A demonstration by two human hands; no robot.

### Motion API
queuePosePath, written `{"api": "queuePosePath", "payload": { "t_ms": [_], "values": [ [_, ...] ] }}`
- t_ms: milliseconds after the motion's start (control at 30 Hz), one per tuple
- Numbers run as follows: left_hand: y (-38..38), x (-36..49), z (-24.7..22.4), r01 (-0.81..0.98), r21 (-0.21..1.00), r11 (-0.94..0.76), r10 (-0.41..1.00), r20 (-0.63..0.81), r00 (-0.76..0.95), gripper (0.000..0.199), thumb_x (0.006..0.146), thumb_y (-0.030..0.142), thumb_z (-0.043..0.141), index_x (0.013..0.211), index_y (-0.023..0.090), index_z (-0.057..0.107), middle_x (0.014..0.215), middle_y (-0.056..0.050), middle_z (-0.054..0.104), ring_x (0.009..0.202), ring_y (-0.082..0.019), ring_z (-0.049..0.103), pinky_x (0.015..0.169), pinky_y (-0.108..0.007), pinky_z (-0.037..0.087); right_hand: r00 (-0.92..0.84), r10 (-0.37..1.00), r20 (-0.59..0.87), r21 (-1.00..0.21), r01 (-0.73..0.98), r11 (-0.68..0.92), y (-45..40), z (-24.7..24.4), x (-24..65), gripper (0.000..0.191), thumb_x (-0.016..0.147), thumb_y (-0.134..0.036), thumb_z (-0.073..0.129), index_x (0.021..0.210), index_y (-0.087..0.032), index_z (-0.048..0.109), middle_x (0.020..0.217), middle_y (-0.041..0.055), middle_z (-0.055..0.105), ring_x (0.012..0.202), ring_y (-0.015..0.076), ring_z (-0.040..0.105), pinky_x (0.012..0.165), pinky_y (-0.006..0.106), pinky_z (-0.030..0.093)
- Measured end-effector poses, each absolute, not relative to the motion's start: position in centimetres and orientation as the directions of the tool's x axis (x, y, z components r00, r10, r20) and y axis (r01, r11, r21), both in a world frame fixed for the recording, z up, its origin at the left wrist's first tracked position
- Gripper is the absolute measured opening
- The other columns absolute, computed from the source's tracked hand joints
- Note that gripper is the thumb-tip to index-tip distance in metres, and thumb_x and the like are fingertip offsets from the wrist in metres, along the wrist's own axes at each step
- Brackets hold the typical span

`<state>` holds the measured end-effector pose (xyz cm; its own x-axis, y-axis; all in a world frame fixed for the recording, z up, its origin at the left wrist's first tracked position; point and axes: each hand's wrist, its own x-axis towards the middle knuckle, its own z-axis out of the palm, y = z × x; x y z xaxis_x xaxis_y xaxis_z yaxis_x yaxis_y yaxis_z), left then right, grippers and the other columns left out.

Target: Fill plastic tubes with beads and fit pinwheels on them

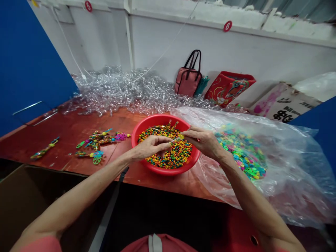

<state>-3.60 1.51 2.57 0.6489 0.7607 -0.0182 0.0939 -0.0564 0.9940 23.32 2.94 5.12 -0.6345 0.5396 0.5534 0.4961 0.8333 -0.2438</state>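
Over a red plastic basin [170, 171], my left hand [150, 147] pinches a small clear plastic tube [173, 141]. The fingers of my right hand [203, 140] close on the yellow cap [181, 137] at the tube's right end. How much the tube contains is hidden by my fingers. Many small round balls [168, 161] in yellow, orange, green and dark colours lie in the basin. Several tubes [172, 123] poke up from the balls at the far side.
Ball-filled tubes with colourful tops [103, 138] lie on the red table [65, 126] at left. Empty clear tubes [118, 87] are heaped along the wall. At right, a plastic sheet [286, 150] holds bright plastic pieces [244, 154]. Behind stand a pink bag [187, 80] and a red bag [225, 87].
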Motion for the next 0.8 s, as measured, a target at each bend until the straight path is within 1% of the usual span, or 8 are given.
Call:
{"api": "queuePosePath", "payload": {
  "t_ms": [100,200,300,400,533,600,700,800],
  "values": [
    [1.1,-4.1,2.4,0.128,0.991,-0.048,0.773,-0.044,0.633,0.045,0.098,0.042,0.063,0.132,0.013,0.070,0.090,-0.005,0.071,0.064,-0.010,0.058,0.061,-0.025,0.044,-0.716,0.495,0.492,-0.118,0.509,0.853,2.7,5.2,23.1,0.025,0.108,-0.024,0.051,0.116,-0.020,0.074,0.096,0.0070,0.070,0.079,0.0162,0.065,0.069,0.027,0.051],
    [0.8,-4.4,2.3,0.157,0.987,-0.027,0.770,-0.079,0.633,0.044,0.098,0.040,0.063,0.131,0.011,0.070,0.083,-0.004,0.070,0.063,-0.011,0.057,0.059,-0.025,0.043,-0.798,0.450,0.401,0.026,0.501,0.865,2.4,5.9,22.7,0.029,0.110,-0.019,0.044,0.116,-0.018,0.072,0.090,0.0059,0.067,0.072,0.0145,0.058,0.063,0.026,0.043],
    [0.6,-4.6,2.1,0.143,0.990,-0.005,0.776,-0.087,0.625,0.043,0.097,0.039,0.063,0.130,0.012,0.071,0.088,-0.006,0.072,0.064,-0.011,0.058,0.060,-0.026,0.044,-0.844,0.440,0.305,0.096,0.487,0.868,2.1,7.0,22.2,0.031,0.109,-0.015,0.041,0.112,-0.016,0.072,0.087,0.0054,0.064,0.069,0.0139,0.054,0.061,0.027,0.038],
    [0.6,-4.7,1.9,0.097,0.995,0.011,0.785,-0.069,0.616,0.042,0.096,0.040,0.064,0.127,0.013,0.073,0.089,-0.006,0.073,0.064,-0.011,0.058,0.060,-0.025,0.044,-0.857,0.448,0.252,0.090,0.482,0.871,1.9,7.8,21.8,0.030,0.109,-0.014,0.041,0.110,-0.016,0.071,0.088,0.0060,0.063,0.071,0.0147,0.054,0.062,0.028,0.036],
    [0.6,-4.8,1.8,0.122,0.993,-0.006,0.786,-0.071,0.615,0.042,0.096,0.040,0.065,0.127,0.013,0.074,0.073,-0.002,0.066,0.061,-0.011,0.055,0.058,-0.025,0.041,-0.866,0.439,0.238,0.059,0.464,0.884,1.8,8.0,21.5,0.029,0.109,-0.015,0.042,0.111,-0.016,0.071,0.089,0.0054,0.062,0.070,0.0145,0.052,0.063,0.029,0.034],
    [0.6,-4.7,1.6,0.158,0.987,-0.025,0.788,-0.078,0.611,0.043,0.096,0.040,0.064,0.128,0.012,0.074,0.070,-0.001,0.064,0.061,-0.012,0.055,0.058,-0.025,0.040,-0.871,0.441,0.218,0.066,0.464,0.883,1.8,7.7,21.3,0.028,0.109,-0.014,0.043,0.108,-0.016,0.071,0.088,0.0051,0.061,0.070,0.0144,0.050,0.063,0.029,0.033],
    [0.4,-4.2,1.0,0.219,0.972,-0.087,0.800,-0.063,0.597,0.042,0.097,0.039,0.060,0.125,0.012,0.075,0.076,-0.003,0.069,0.063,-0.014,0.056,0.059,-0.026,0.042,-0.880,0.445,0.166,0.061,0.459,0.886,1.9,7.2,21.0,0.028,0.108,-0.011,0.044,0.101,-0.014,0.070,0.088,0.0057,0.060,0.071,0.0154,0.050,0.063,0.030,0.032],
    [0.2,-3.6,0.2,0.301,0.916,-0.267,0.850,0.076,0.522,0.035,0.095,0.035,0.062,0.120,0.015,0.077,0.096,-0.007,0.077,0.078,-0.018,0.063,0.071,-0.030,0.048,-0.880,0.456,0.131,0.006,0.461,0.887,2.5,6.5,21.0,0.028,0.107,-0.011,0.045,0.097,-0.014,0.070,0.087,0.0056,0.060,0.072,0.0154,0.050,0.065,0.030,0.033]
  ]
}}
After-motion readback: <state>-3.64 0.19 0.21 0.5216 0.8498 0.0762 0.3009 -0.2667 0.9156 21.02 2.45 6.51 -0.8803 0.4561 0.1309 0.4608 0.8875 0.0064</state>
